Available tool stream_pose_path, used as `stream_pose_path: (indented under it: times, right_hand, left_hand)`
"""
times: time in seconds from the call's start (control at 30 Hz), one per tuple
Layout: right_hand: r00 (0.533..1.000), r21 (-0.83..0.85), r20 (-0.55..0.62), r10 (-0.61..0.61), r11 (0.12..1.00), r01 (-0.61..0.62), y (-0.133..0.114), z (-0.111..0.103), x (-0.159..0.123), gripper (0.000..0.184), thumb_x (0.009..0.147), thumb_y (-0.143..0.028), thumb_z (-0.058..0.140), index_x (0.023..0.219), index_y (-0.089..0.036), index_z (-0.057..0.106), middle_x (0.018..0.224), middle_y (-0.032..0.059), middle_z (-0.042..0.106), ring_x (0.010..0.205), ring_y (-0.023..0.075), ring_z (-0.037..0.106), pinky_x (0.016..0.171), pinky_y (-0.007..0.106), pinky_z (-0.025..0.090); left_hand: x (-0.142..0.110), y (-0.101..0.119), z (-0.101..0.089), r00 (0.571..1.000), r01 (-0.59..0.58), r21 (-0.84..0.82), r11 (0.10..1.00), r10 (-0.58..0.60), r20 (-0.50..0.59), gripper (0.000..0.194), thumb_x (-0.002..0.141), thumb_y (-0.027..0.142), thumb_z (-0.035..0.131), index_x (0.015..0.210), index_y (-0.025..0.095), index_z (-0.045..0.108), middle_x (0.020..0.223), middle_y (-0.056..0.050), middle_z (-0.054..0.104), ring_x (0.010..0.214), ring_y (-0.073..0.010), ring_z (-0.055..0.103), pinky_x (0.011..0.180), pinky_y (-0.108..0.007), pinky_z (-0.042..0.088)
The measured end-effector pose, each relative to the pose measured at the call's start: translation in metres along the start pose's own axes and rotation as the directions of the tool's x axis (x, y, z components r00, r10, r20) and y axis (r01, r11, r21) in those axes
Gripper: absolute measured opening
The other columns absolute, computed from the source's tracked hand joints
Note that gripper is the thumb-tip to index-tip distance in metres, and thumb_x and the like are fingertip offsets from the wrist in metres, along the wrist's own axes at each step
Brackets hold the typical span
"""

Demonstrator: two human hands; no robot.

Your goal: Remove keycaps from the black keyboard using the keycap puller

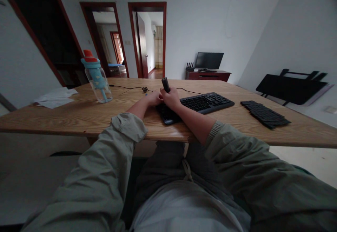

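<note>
"What is the right hand [171, 99] doing?"

"It is curled around a black, stick-shaped tool handle [165, 84]. The top of the handle pokes up out of the fist. I can't see the low end."

"And the left hand [155, 98]?"

"It is right beside the right hand. Its fingers are hidden, so I can't tell how far open it is or if it has hold of anything."

"Where is the long black plastic keyboard [210, 101]?"

"It lies on the light brown wooden tabletop [86, 121], at a slant. Both hands are at its left end, and the right arm crosses over its near side."

"What else is near?"

"A flat black sheet with rows of key shapes [264, 113] lies to the right, apart from the keyboard. A thin black wire [144, 89] with a bundled part lies behind the left hand."

"And on the left?"

"A clear bottle with a blue and red top [98, 81] stands there. Some crumpled white papers [55, 98] lie further left, near the bottle."
</note>
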State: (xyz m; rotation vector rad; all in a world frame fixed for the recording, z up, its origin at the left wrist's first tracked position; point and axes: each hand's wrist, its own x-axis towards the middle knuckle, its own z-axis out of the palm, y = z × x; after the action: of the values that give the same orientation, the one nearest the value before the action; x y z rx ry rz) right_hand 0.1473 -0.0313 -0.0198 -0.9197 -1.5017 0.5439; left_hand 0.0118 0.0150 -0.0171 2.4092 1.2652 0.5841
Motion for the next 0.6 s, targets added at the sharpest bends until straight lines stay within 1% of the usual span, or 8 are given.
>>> stream_pose_path:
  times: [0.13,0.23,0.3,0.37,0.43,0.47,0.53,0.6]
  right_hand:
    - [0.992,0.065,-0.077,0.096,0.994,-0.091,0.004,-0.002,0.005,0.032,0.085,-0.030,0.056,0.058,-0.023,0.040,0.054,-0.0036,0.037,0.053,0.0104,0.037,0.049,0.025,0.028]
    - [0.976,0.170,-0.120,0.180,0.973,-0.159,0.010,-0.006,0.011,0.029,0.085,-0.030,0.055,0.060,-0.023,0.041,0.054,-0.0039,0.038,0.050,0.0101,0.035,0.047,0.026,0.029]
    - [0.962,0.240,-0.125,0.243,0.948,-0.209,0.011,-0.009,0.013,0.028,0.084,-0.031,0.056,0.062,-0.024,0.041,0.054,-0.0049,0.036,0.048,0.0100,0.034,0.046,0.025,0.030]
    - [0.947,0.307,-0.088,0.310,0.913,-0.270,0.010,-0.013,0.013,0.027,0.084,-0.034,0.058,0.065,-0.024,0.042,0.052,-0.0065,0.034,0.045,0.0099,0.031,0.044,0.025,0.030]
    - [0.937,0.375,0.003,0.349,0.869,-0.325,0.006,-0.019,0.012,0.027,0.085,-0.037,0.058,0.067,-0.024,0.044,0.051,-0.0073,0.033,0.044,0.0097,0.031,0.044,0.024,0.031]
    - [0.936,0.409,0.056,0.347,0.848,-0.338,0.005,-0.023,0.011,0.027,0.086,-0.038,0.059,0.068,-0.023,0.046,0.051,-0.0069,0.035,0.045,0.0097,0.033,0.046,0.024,0.034]
    - [0.938,0.454,0.143,0.314,0.821,-0.344,0.003,-0.034,0.012,0.027,0.086,-0.039,0.060,0.069,-0.021,0.050,0.055,-0.0046,0.043,0.049,0.0098,0.042,0.051,0.023,0.040]
    - [0.938,0.419,0.193,0.287,0.841,-0.343,0.006,-0.048,0.014,0.030,0.087,-0.043,0.062,0.070,-0.019,0.055,0.061,-0.0014,0.052,0.055,0.0107,0.050,0.057,0.024,0.044]
  left_hand:
    - [0.000,-0.006,-0.003,0.999,0.000,-0.036,0.999,0.002,0.049,0.018,0.086,0.015,0.066,0.093,0.014,0.082,0.085,-0.003,0.078,0.076,-0.0183,0.062,0.076,-0.029,0.048]
    - [-0.001,-0.006,-0.005,0.997,0.046,-0.036,0.998,-0.044,0.059,0.019,0.083,0.021,0.068,0.094,0.016,0.083,0.090,-0.005,0.080,0.081,-0.0206,0.067,0.076,-0.028,0.050]
    - [-0.002,-0.005,-0.006,0.996,0.077,-0.037,0.996,-0.075,0.053,0.020,0.082,0.024,0.069,0.094,0.016,0.083,0.090,-0.006,0.080,0.082,-0.0215,0.069,0.075,-0.028,0.050]
    - [-0.003,-0.004,-0.006,0.996,0.072,-0.040,0.997,-0.070,0.047,0.020,0.079,0.026,0.071,0.092,0.017,0.083,0.090,-0.007,0.080,0.083,-0.0223,0.069,0.076,-0.029,0.051]
    - [-0.004,-0.005,-0.007,0.998,0.045,-0.041,0.998,-0.043,0.046,0.020,0.078,0.027,0.071,0.091,0.017,0.083,0.090,-0.007,0.080,0.084,-0.0229,0.070,0.078,-0.030,0.052]
    - [-0.005,-0.006,-0.007,0.999,0.032,-0.043,0.999,-0.031,0.045,0.020,0.077,0.027,0.071,0.091,0.017,0.083,0.090,-0.007,0.080,0.084,-0.0230,0.070,0.079,-0.030,0.052]
    - [-0.006,-0.007,-0.008,0.999,0.026,-0.055,0.998,-0.023,0.044,0.021,0.077,0.026,0.071,0.093,0.017,0.083,0.091,-0.007,0.080,0.084,-0.0225,0.070,0.079,-0.030,0.052]
    - [-0.008,-0.007,-0.008,0.999,0.036,-0.077,0.996,-0.033,0.039,0.021,0.077,0.025,0.072,0.093,0.017,0.082,0.092,-0.007,0.080,0.084,-0.0221,0.070,0.077,-0.029,0.052]
